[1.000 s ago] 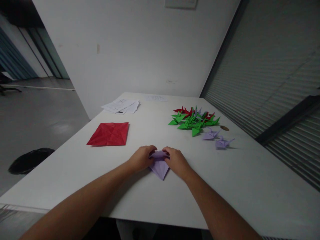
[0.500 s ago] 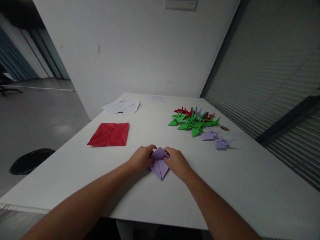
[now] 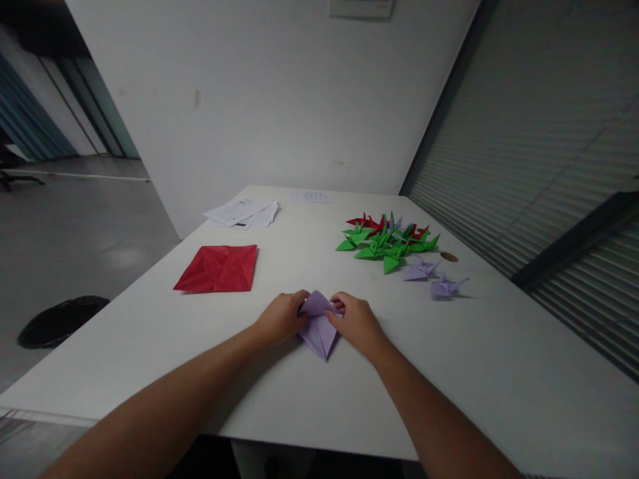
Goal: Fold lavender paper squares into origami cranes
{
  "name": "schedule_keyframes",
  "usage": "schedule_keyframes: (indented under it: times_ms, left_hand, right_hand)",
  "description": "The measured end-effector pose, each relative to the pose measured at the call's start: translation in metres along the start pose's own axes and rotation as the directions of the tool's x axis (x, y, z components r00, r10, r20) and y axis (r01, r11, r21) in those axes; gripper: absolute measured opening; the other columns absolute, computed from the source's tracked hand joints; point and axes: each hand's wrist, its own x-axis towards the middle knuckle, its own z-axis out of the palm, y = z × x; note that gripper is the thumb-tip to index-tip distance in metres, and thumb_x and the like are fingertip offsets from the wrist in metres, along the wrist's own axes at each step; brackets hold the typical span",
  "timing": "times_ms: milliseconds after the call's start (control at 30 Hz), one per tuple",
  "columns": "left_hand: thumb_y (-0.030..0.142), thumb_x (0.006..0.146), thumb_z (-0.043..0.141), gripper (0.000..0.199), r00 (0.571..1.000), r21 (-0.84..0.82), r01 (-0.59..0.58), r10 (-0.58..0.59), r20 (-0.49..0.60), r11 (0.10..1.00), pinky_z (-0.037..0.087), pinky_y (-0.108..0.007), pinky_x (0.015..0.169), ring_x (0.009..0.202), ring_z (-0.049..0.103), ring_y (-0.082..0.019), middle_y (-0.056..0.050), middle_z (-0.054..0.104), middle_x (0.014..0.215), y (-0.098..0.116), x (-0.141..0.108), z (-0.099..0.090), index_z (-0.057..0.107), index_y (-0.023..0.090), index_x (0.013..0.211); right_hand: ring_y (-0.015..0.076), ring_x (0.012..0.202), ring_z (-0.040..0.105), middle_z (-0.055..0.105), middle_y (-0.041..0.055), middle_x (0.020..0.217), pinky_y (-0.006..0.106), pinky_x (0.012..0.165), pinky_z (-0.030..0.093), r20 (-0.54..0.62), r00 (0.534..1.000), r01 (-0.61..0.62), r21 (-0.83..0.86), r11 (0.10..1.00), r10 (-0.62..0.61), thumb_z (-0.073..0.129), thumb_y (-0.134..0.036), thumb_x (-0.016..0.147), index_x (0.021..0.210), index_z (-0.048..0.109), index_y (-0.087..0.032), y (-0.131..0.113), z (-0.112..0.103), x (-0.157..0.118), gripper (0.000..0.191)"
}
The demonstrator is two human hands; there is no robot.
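A folded purple origami paper (image 3: 319,332) lies on the white table (image 3: 279,406) in front of me, one point toward me and its top flap raised. My left hand (image 3: 283,315) is closed on its left edge, thumb on the near side. On the opposite edge, my right hand (image 3: 355,322) pinches the paper, thumb pressed at the fold below the flap and fingers curled behind. The fingertips of both hands are partly hidden.
A creased red paper sheet (image 3: 219,269) lies to the left. Several green paper cranes (image 3: 379,246) and some red ones are heaped at the right, with two purple cranes (image 3: 422,269) nearer. White printed sheets (image 3: 242,211) rest at the back left. A black bin (image 3: 62,320) stands on the floor.
The purple paper has turned slightly, its top tip shifting left and its near point right. My right hand's fingers have drawn back a little from the flap.
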Motion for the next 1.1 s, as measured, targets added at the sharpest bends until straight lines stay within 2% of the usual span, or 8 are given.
schedule_keyframes:
  times_ms: [133,267,433,667,800,933,1100]
  left_hand:
    - [0.014,0.079,0.061,0.026,1.0,0.006,0.015,-0.015,0.004,1.0,0.039,-0.026,0.063,0.075,0.067,-0.02,-0.003,0.074,0.086,-0.002,0.0,0.001,0.065,0.021,0.103]
    - [0.014,0.079,0.06,0.021,1.0,0.011,0.019,-0.019,0.002,1.0,0.039,-0.026,0.065,0.077,0.067,-0.021,-0.004,0.074,0.087,-0.004,0.001,0.002,0.064,0.021,0.099]
    - [0.014,0.079,0.059,0.017,1.0,0.024,0.023,-0.023,-0.01,0.999,0.039,-0.027,0.064,0.076,0.067,-0.022,-0.005,0.074,0.086,-0.006,0.0,0.001,0.063,0.021,0.095]
    - [0.013,0.078,0.06,0.018,0.999,-0.006,0.037,-0.037,-0.009,0.999,0.039,-0.026,0.063,0.076,0.068,-0.021,-0.004,0.073,0.084,-0.008,0.0,0.003,0.064,0.02,0.094]
    - [0.014,0.079,0.059,0.017,1.0,-0.017,0.015,-0.015,-0.014,1.0,0.039,-0.027,0.063,0.074,0.067,-0.022,-0.004,0.073,0.083,-0.009,0.0,0.004,0.064,0.02,0.094]
    - [0.014,0.078,0.059,0.016,1.0,-0.028,0.006,-0.006,-0.016,1.0,0.039,-0.027,0.062,0.073,0.066,-0.021,-0.004,0.072,0.082,-0.01,0.0,0.005,0.063,0.02,0.092]
    - [0.013,0.077,0.059,0.018,1.0,-0.059,-0.006,0.006,-0.008,0.998,0.042,-0.027,0.066,0.077,0.068,-0.021,-0.004,0.074,0.087,-0.012,0.001,0.005,0.062,0.02,0.093]
  right_hand:
    - [0.0207,0.078,0.072,0.076,0.0098,0.092,0.03,0.07,0.056,0.098,0.994,-0.048,0.084,0.995,0.04,0.075,-0.023,0.078,0.1,0.07,-0.017,0.007,-0.009,-0.001,0.023]
    - [0.0218,0.086,0.073,0.077,0.0119,0.101,0.033,0.08,0.058,0.194,0.978,-0.111,0.206,0.972,0.071,0.071,-0.019,0.077,0.104,0.07,-0.016,0.005,-0.018,-0.002,0.027]
    - [0.023,0.099,0.073,0.075,0.0121,0.11,0.037,0.091,0.056,0.307,0.951,-0.108,0.416,0.903,-0.028,0.062,-0.01,0.073,0.108,0.068,-0.017,0.008,-0.024,-0.001,0.036]
    - [0.0235,0.094,0.071,0.076,0.0092,0.099,0.038,0.09,0.054,0.266,0.964,-0.14,0.468,0.873,0.012,0.065,-0.017,0.073,0.094,0.071,-0.017,0.013,-0.028,0.0,0.021]
    - [0.021,0.087,0.07,0.075,0.0062,0.091,0.034,0.083,0.054,0.257,0.965,-0.194,0.544,0.816,0.058,0.071,-0.018,0.067,0.088,0.071,-0.018,0.01,-0.028,0.001,0.022]
    - [0.0186,0.081,0.068,0.073,0.0055,0.088,0.032,0.075,0.054,0.255,0.963,-0.228,0.618,0.753,0.083,0.072,-0.024,0.068,0.086,0.07,-0.018,0.01,-0.026,0.001,0.019]
    - [0.017,0.078,0.067,0.071,0.0033,0.085,0.031,0.074,0.052,0.244,0.968,-0.208,0.639,0.741,0.061,0.074,-0.027,0.069,0.087,0.069,-0.018,0.009,-0.021,0.002,0.021]
